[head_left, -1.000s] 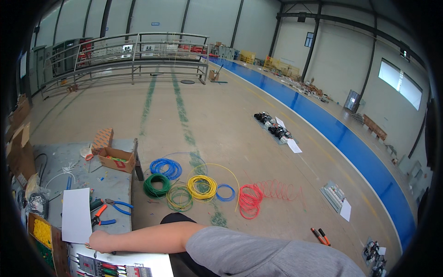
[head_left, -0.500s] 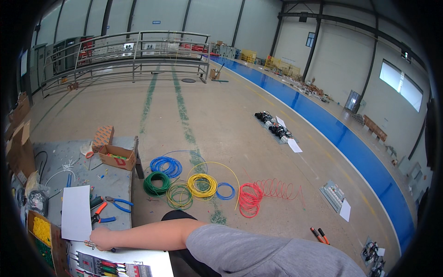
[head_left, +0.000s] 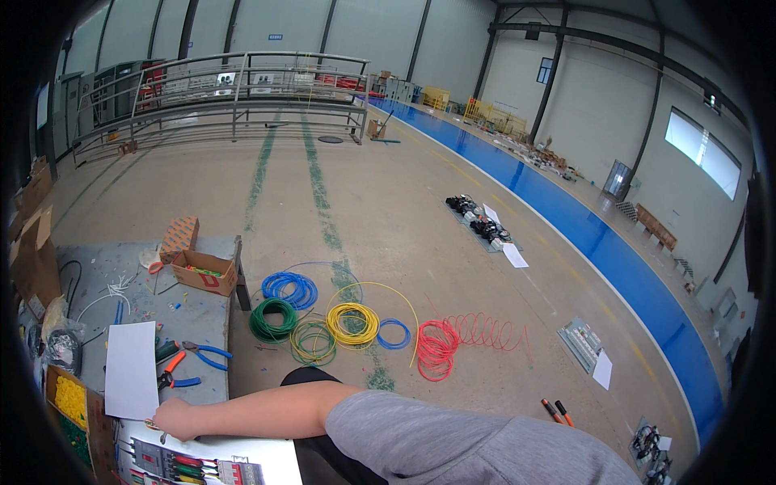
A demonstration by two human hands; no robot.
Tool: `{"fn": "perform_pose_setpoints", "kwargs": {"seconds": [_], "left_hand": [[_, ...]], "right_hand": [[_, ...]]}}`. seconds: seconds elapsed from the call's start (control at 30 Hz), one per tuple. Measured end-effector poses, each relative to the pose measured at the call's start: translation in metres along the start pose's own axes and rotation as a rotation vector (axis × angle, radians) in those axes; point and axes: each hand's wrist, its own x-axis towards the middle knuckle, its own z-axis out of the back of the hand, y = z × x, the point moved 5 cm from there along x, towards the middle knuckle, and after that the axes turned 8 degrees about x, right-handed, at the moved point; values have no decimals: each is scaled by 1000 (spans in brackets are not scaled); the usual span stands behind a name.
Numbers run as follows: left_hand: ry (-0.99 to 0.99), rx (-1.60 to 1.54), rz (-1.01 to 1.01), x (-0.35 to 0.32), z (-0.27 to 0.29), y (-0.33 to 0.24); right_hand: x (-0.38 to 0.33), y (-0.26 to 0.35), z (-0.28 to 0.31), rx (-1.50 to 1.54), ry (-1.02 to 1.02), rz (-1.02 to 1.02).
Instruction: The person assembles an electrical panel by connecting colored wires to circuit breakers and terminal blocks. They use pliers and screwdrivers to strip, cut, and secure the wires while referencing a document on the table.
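My right hand (head_left: 174,419) is closed at the near edge of the table, just above a white board (head_left: 273,462). A small brassy, metallic bit shows at its fingertips, too small to name, and the fingers are partly hidden. Just below the hand, grey breakers with red, green and yellow wires (head_left: 187,466) lie on the board, cut off by the picture's lower edge. A sheet of white paper (head_left: 132,370) lies beyond the hand. Pliers with blue handles (head_left: 212,356) and an orange-and-blue-handled hand tool (head_left: 176,377) rest beside the paper. My left hand is out of view.
An open carton (head_left: 204,273) stands at the table's far corner. A box of yellow pieces (head_left: 70,399) is at the left. Wire coils, including blue (head_left: 289,289), yellow (head_left: 353,326) and red (head_left: 437,353), lie on the floor. Wired assemblies (head_left: 482,224) lie farther right.
My right hand has shifted very slightly left and turned a little, still closed. The surrounding things have kept their places.
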Motion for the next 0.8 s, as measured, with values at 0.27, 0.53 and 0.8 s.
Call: {"fn": "perform_pose_setpoints", "kwargs": {"seconds": [0.27,0.53,0.8], "left_hand": [[1,-1,-8,1,2,-3],[-16,9,3,-2,-1,3],[-13,16,2,-2,-4,4]], "right_hand": [[0,-7,0,148,-104,-136],[-3,2,13,94,-67,-157],[-6,-2,5,86,-80,-150]]}}
